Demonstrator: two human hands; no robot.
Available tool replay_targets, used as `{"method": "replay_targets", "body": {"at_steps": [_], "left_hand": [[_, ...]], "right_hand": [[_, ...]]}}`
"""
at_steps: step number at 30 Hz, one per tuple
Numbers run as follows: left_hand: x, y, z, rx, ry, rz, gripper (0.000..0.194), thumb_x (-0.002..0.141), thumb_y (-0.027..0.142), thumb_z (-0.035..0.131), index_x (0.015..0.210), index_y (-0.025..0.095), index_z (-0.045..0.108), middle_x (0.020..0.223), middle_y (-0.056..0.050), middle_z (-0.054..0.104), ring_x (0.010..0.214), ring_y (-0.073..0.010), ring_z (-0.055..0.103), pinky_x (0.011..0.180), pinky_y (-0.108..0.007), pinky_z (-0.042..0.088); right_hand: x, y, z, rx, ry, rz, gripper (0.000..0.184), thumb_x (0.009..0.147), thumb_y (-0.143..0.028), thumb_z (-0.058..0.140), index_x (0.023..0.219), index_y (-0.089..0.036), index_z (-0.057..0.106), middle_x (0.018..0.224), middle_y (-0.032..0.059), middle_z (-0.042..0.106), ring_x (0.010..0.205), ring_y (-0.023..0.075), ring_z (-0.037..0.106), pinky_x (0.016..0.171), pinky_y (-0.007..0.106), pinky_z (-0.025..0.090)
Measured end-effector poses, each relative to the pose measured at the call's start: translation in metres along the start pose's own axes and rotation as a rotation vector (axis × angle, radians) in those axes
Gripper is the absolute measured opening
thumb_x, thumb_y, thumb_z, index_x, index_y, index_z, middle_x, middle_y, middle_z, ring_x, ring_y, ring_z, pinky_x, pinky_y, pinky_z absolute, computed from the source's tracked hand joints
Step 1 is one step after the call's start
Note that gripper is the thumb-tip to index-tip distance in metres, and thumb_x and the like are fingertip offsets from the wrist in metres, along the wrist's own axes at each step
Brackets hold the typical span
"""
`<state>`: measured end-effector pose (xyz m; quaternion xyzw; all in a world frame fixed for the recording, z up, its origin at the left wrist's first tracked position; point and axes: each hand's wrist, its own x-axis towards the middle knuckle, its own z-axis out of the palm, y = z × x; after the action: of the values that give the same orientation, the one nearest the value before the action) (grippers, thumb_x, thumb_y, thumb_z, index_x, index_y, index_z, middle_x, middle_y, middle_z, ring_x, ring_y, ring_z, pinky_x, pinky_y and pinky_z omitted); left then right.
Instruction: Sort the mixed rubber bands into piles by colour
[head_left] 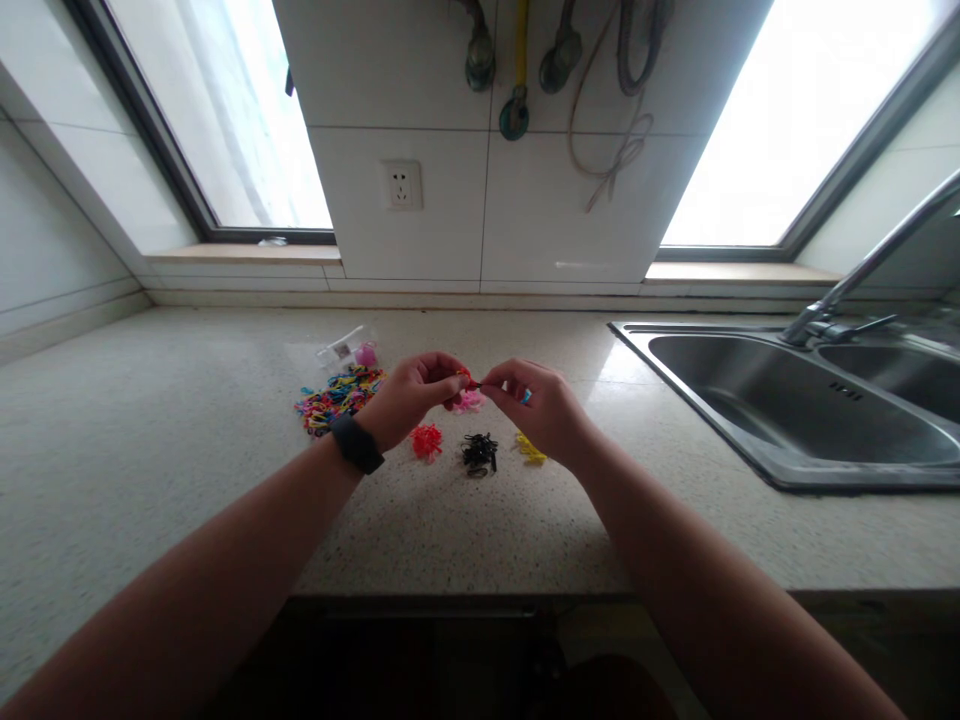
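Observation:
Above the counter, my left hand [420,395], with a black wristband, is closed on small red elastic bands [466,376] that show at its fingertips. My right hand [546,405] pinches a thin dark elastic band between thumb and forefinger, touching the left fingertips. Below the hands lie a red pile of bands [427,442], a black pile [479,453] and a yellow pile [531,449], partly behind my right hand. A pink pile [469,401] shows between the hands. Something blue by the right fingers is mostly hidden.
A mixed multicoloured heap of bands [330,405] lies left of my left hand, with a clear plastic bag [345,348] behind it. At right, a steel sink [757,475] with a faucet [817,310] is set into the counter [187,430]. A tiled wall stands behind.

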<state>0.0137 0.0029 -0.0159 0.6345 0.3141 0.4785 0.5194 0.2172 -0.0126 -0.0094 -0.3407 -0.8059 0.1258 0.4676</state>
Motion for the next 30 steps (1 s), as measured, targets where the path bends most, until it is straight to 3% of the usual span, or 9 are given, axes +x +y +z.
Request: {"method": "replay_targets", "body": {"at_steps": [11, 30], "left_hand": [[0.0003, -0.0018, -0.0007, 0.034, -0.012, 0.0, 0.016, 0.081, 0.024, 0.072, 0.088, 0.013, 0.063, 0.073, 0.0, 0.063, 0.063, -0.0088, 0.054, 0.061, -0.024, 0.045], [-0.0021, 0.0035, 0.0017, 0.098, -0.041, 0.003, 0.018, 0.08, 0.028, 0.072, 0.088, 0.013, 0.064, 0.075, -0.001, 0.063, 0.063, -0.0093, 0.055, 0.061, -0.024, 0.046]], "right_hand": [[-0.0012, 0.0014, 0.0015, -0.093, -0.066, -0.01, 0.006, 0.088, -0.025, 0.063, 0.086, -0.02, 0.066, 0.078, 0.0004, 0.065, 0.065, 0.0124, 0.052, 0.064, 0.028, 0.042], [-0.0006, 0.0023, 0.0012, -0.099, -0.023, -0.001, 0.004, 0.085, -0.021, 0.062, 0.082, -0.021, 0.063, 0.072, -0.0011, 0.06, 0.063, 0.0124, 0.049, 0.062, 0.028, 0.04]]}}
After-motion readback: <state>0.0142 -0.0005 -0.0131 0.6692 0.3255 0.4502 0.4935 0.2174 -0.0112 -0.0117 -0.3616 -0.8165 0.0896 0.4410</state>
